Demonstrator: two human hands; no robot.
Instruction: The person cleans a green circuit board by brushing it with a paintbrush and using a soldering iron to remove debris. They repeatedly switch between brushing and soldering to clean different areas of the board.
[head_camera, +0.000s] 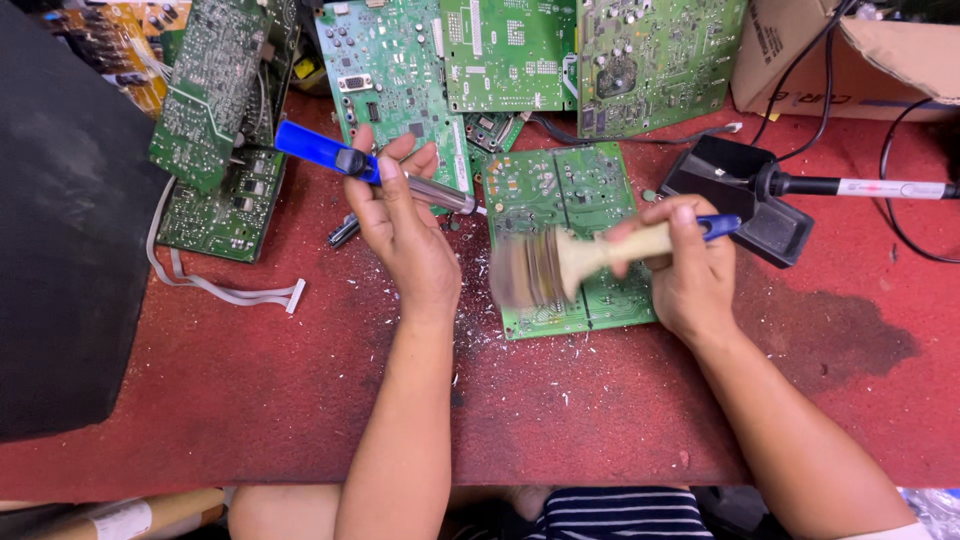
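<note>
The green circuit board (565, 235) lies flat on the red table (250, 380). Over its lower left part the right hand (690, 265), fingers wrapped tight, grips a blurred wooden-handled brush (560, 265). Just left of the board, the left hand (405, 230) closes its fingers around a blue-handled soldering tool (350, 160), tip near the board's upper left corner.

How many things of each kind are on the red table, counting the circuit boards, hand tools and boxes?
Green circuit boards: 7, including the one being brushed
Brush in the right hand: 1
Blue-handled tool in the left hand: 1
Soldering iron on black stand: 1
Cardboard box: 1
Total: 11
</note>
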